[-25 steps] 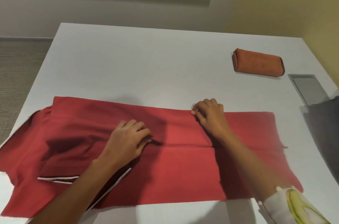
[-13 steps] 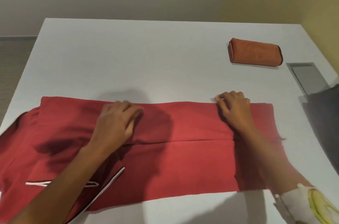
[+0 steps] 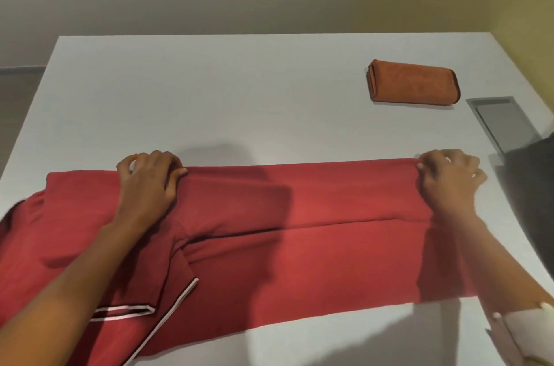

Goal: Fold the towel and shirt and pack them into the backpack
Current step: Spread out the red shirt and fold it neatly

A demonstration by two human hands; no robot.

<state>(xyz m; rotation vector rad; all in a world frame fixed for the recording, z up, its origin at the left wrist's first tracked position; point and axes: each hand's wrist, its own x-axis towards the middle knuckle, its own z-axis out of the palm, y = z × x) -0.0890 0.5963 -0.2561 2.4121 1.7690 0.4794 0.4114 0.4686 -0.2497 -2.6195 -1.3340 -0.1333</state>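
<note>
A red shirt (image 3: 299, 245) with white-trimmed sleeve and hem lies spread across the near half of the white table (image 3: 239, 96), its far side folded over toward me. My left hand (image 3: 150, 183) grips the far folded edge near the collar end, fingers curled over the cloth. At the shirt's far right corner my right hand (image 3: 446, 183) pinches that same edge. A folded orange towel (image 3: 413, 85) lies apart at the far right of the table. A dark grey mass, probably the backpack (image 3: 533, 186), shows at the right edge, mostly cut off.
A grey metal hatch (image 3: 503, 123) is set flush into the table at the far right, just beyond the dark bag. The shirt's left end hangs past the table's left edge. Walls stand behind the table and to its right.
Both hands have slid outward along the shirt's far folded edge: the left hand toward the collar end, the right hand to the far right corner. The towel has not moved.
</note>
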